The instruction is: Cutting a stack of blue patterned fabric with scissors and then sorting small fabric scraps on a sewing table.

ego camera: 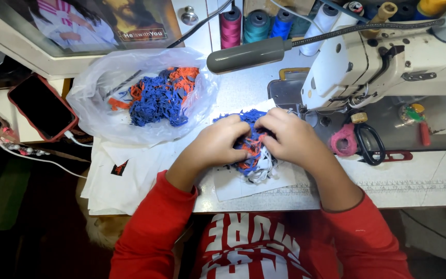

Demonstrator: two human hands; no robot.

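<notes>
Head view: both hands work a loose bundle of blue, orange and white fabric scraps (251,150) on the sewing table (414,186); left hand (218,144) and right hand (287,137) curl their fingers, pinching strands; soft, light, tangle-prone, best gathered from beneath rather than tugged.

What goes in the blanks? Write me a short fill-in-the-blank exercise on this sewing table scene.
1. Both hands, left hand and right hand, grip a bundle of blue, orange and ____ scraps.
2. The clear plastic bag of scraps lies to the ____ of the hands.
3. The black scissors lie beside a roll of ____ tape.
4. The person's sleeves are ____.

Missing words: white; left; pink; red
</notes>
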